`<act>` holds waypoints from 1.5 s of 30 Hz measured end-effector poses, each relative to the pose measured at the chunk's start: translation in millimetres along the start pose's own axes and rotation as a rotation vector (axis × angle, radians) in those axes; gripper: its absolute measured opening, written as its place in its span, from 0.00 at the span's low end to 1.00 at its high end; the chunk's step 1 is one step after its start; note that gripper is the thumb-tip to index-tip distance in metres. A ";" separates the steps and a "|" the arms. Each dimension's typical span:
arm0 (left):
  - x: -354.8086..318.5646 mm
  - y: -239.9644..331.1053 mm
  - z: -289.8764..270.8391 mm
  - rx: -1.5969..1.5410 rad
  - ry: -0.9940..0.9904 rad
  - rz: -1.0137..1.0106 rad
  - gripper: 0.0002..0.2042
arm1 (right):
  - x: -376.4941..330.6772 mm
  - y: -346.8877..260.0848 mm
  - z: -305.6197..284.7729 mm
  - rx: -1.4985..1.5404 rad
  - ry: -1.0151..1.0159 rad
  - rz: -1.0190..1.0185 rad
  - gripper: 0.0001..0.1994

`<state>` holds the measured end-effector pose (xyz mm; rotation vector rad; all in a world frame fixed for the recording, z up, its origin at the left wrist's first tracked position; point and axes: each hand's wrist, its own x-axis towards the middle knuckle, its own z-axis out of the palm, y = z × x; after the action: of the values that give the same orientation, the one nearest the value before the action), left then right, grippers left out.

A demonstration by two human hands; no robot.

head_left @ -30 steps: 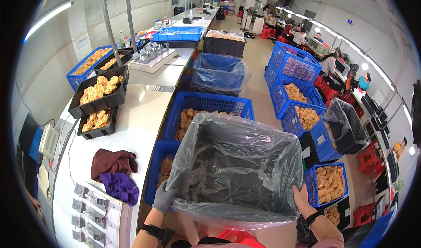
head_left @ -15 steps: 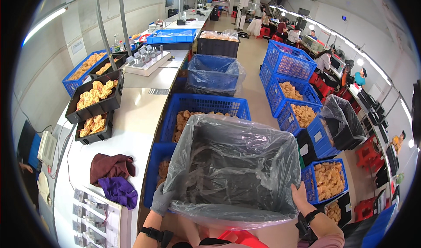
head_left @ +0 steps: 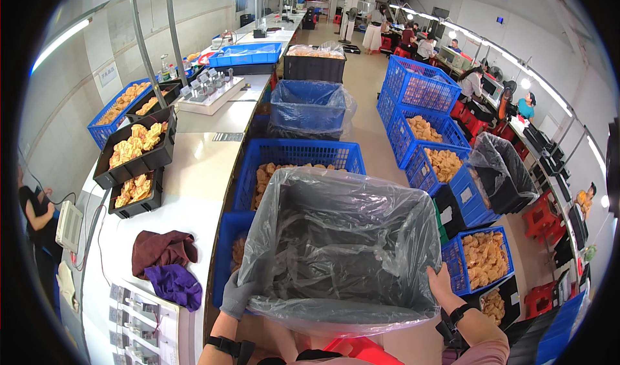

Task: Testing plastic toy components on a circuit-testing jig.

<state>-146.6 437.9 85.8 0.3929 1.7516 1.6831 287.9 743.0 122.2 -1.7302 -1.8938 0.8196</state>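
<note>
Two hands, my left hand [head_left: 236, 295] and right hand [head_left: 442, 286], grip the near corners of the bag-lined bin [head_left: 342, 249] to carry it level.

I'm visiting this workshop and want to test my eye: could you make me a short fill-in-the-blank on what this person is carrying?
1. Both hands grip a bin lined with a clear ____ bag.
2. The left hand wears a grey ____; the right hand is bare.
3. On the white table, a maroon cloth lies beside a ____ one.

Missing: plastic; glove; purple
</note>
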 end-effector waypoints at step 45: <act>-3.0 5.9 -0.7 0.080 0.009 -0.027 0.28 | 0.1 1.0 2.1 0.012 -0.002 0.016 0.21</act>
<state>-146.2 436.1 92.2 0.3965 1.8271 1.6015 287.2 742.9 120.0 -1.7406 -1.8750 0.8378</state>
